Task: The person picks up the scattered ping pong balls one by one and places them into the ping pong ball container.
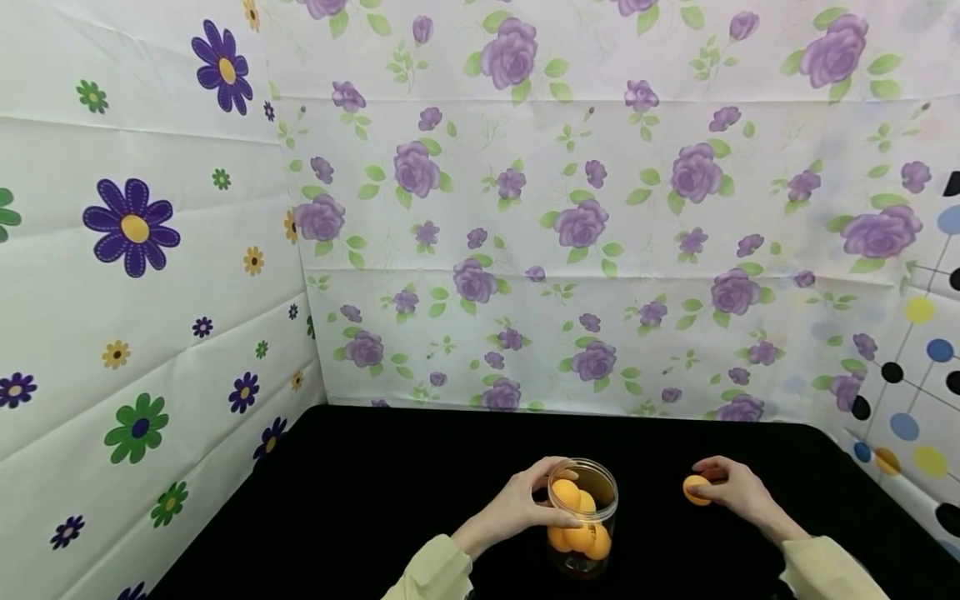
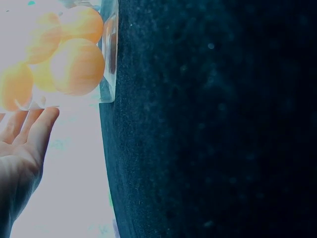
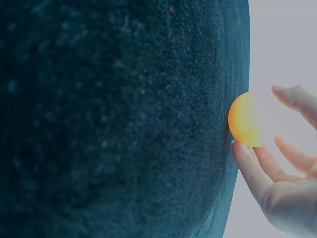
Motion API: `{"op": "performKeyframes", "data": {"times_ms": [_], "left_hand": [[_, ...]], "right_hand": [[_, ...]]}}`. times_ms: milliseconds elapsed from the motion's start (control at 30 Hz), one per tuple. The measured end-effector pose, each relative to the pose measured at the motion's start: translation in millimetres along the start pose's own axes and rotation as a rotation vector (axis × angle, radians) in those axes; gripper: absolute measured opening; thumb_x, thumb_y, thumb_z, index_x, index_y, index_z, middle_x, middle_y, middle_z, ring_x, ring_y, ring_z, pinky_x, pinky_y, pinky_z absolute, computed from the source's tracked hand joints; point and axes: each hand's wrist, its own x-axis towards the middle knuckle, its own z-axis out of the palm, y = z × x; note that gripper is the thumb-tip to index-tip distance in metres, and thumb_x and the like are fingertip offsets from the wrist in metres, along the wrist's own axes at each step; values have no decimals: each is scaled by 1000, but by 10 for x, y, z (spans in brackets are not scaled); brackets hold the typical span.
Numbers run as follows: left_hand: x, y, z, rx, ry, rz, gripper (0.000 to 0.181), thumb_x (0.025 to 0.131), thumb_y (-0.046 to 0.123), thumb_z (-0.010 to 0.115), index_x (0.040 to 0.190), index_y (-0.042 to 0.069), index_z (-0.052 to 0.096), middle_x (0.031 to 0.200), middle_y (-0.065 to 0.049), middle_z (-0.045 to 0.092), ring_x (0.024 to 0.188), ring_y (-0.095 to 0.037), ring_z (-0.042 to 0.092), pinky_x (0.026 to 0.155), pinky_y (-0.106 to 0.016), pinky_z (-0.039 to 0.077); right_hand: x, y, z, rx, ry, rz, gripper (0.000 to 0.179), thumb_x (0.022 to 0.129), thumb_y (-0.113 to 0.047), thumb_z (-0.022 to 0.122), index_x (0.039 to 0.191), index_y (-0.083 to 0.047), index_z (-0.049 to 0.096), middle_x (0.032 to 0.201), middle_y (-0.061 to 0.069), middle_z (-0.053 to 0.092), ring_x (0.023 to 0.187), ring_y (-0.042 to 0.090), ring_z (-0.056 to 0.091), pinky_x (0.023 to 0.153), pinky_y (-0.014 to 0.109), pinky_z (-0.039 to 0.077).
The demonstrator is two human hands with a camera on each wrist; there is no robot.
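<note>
A clear, round jar (image 1: 582, 569) without a lid stands upright on the black table, with several orange ping-pong balls (image 1: 579, 537) inside. Around its upper part, my left hand (image 1: 517, 504) holds it, thumb on the near side and fingers on the far side. The left wrist view shows the fingers (image 2: 43, 124) against the jar's wall and the balls (image 2: 78, 67) through the plastic. Off to the right of the jar, my right hand (image 1: 738, 493) pinches a single orange ping-pong ball (image 1: 696, 490). In the right wrist view this ball (image 3: 243, 121) is at the fingertips, close to the tabletop.
Black cloth covers the table (image 1: 390, 483). Behind it hangs a white curtain with purple roses (image 1: 472, 279). A flowered sheet (image 1: 135, 333) closes off the left side, and a dotted one (image 1: 911, 400) the right.
</note>
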Motion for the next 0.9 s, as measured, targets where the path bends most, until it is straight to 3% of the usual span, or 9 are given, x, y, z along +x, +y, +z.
{"op": "performKeyframes", "data": {"times_ms": [400,900], "left_hand": [[11,-30,-9,-23,-12,-10,60,80,25,71,133,23,43,123,1,51,114,-9,44,83,-26,43],[7,-19,-10,-10,-12,-3,60,79,24,72,133,22,44,122,0,52,113,-9,45,83,-25,43]], "right_hand": [[14,42,11,5,-42,-14,51,79,-25,71,109,11,54,95,13,59,82,26,56,65,37,47],[19,18,24,-9,-26,0,39,80,-15,70,106,11,56,89,10,59,78,23,56,63,35,48]]}}
